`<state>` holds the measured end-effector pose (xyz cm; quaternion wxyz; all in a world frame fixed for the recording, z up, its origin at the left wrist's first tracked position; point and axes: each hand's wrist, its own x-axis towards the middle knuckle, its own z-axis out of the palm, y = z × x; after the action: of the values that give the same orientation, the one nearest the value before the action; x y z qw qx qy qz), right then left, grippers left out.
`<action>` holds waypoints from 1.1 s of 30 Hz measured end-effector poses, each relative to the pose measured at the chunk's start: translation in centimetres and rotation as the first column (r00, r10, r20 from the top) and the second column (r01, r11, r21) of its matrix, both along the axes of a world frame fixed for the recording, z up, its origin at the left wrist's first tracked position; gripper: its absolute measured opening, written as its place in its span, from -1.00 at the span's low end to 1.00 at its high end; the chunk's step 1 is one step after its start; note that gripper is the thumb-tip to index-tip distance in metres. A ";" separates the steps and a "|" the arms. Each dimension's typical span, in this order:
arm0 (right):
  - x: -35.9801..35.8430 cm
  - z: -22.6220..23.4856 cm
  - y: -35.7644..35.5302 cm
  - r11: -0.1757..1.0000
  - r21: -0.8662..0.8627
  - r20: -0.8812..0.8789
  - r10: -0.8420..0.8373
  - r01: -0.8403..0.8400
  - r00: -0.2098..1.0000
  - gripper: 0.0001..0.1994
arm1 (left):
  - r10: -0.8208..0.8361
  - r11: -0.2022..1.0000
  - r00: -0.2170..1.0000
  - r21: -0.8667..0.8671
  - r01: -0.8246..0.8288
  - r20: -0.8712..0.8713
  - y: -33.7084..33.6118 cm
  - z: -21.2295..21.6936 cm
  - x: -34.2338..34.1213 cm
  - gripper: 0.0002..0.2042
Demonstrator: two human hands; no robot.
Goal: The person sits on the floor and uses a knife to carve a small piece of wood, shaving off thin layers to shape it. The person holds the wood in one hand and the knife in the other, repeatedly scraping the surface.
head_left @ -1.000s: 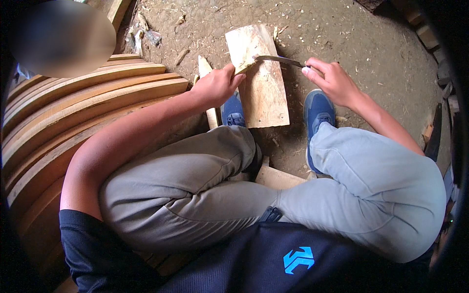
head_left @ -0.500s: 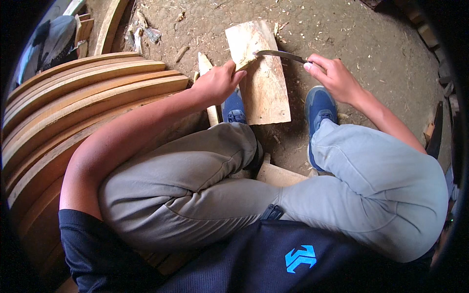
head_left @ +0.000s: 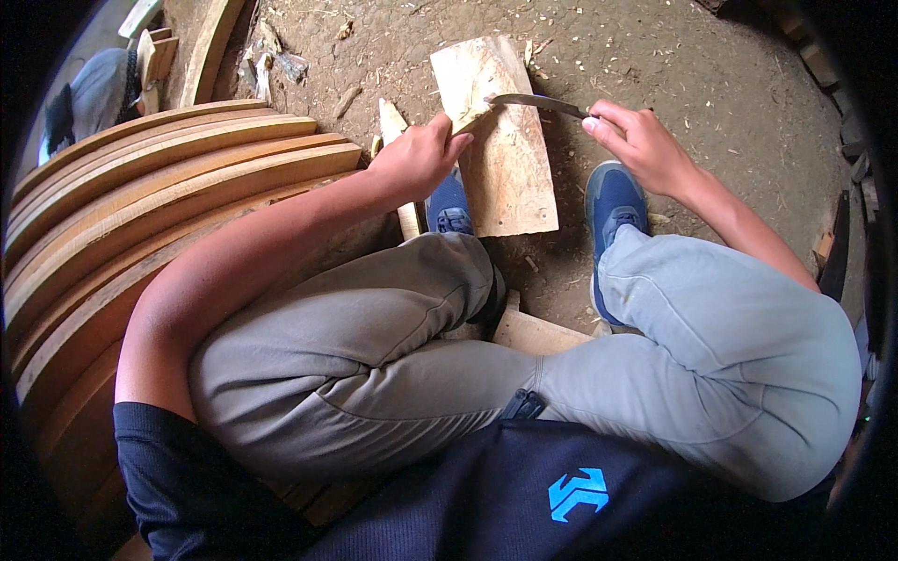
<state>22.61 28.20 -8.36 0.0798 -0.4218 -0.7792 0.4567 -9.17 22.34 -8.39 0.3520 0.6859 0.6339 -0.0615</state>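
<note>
Step in hand: shaving top end of plank [head_left: 505,159] with two-handled blade [head_left: 533,101].
- Plank: stands tilted on dirt floor [head_left: 711,84], between two blue shoes [head_left: 613,201], top end pointing away from person.
- Left hand [head_left: 416,159]: closed on near-left end of blade, at plank's left edge.
- Right hand [head_left: 636,145]: closed on blade's right handle, just right of plank.
- Blade: lies across plank near top edge, touching wood.
- Stack of curved boards [head_left: 140,206] at left (untouched).

Next move, as judged: both grips firm, even pull toward body, plank braced by feet.
</note>
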 end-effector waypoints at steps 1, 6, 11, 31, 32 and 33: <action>0.1 -0.3 0.0 1.000 0.007 -0.003 -0.004 0.004 1.000 -0.63 | -0.001 1.000 1.000 0.000 0.001 -0.005 0.0 0.0 0.0 -0.56; 0.2 -0.2 0.0 1.000 0.011 -0.005 0.008 -0.008 1.000 -0.65 | -0.005 1.000 0.999 -0.021 0.005 -0.032 0.1 0.2 0.1 -0.55; 0.1 0.2 -0.1 0.999 0.042 -0.017 0.006 -0.005 1.000 -0.66 | 0.015 1.000 1.000 -0.016 -0.015 -0.002 0.0 0.1 0.1 -0.55; 0.3 -0.1 -0.1 0.995 0.096 -0.009 0.016 -0.015 1.000 -0.61 | 0.020 1.000 1.000 -0.007 -0.020 -0.002 -0.1 0.4 0.5 -0.58; 0.2 0.0 0.0 0.995 0.102 -0.012 0.019 -0.018 1.000 -0.61 | 0.017 1.000 1.000 -0.003 -0.017 -0.001 -0.2 0.4 0.5 -0.58; 0.0 0.3 0.0 0.995 0.102 -0.002 0.021 -0.021 1.000 -0.61 | 0.015 1.000 1.000 0.000 -0.015 -0.001 -0.3 0.5 0.4 -0.59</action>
<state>22.62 28.16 -8.11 0.0974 -0.4082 -0.8058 0.4178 -8.74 22.08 -7.92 0.3521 0.6813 0.6390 -0.0591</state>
